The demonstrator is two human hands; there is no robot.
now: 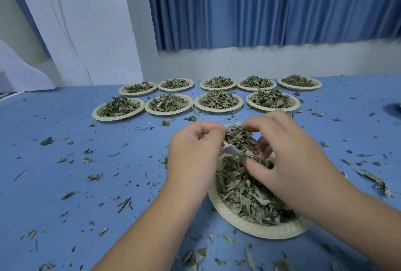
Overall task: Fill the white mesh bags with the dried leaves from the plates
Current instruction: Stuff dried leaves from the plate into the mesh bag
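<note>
Left hand (195, 142) holds a bag (231, 151) open above the near plate (234, 218) while the right hand (288, 147) grips leaves (239, 138) at its mouth.

The bag is thin white mesh, crumpled, seen only as a strip at the top and a fold below the left fingers, which are curled and pinch its edge. It is already stuffed with grey-green, curled, brittle leaves that bulge out of the opening. The right hand's fingers and thumb are bent round this clump, just beside the left hand. Under both hands the pale, embossed plate is heaped with the same leaves. Nine more plates (218, 110) of leaves stand in two rows at the far side of the blue table (65, 184), which is strewn with leaf bits. A blue pleated curtain (260, 6) hangs behind.
</note>
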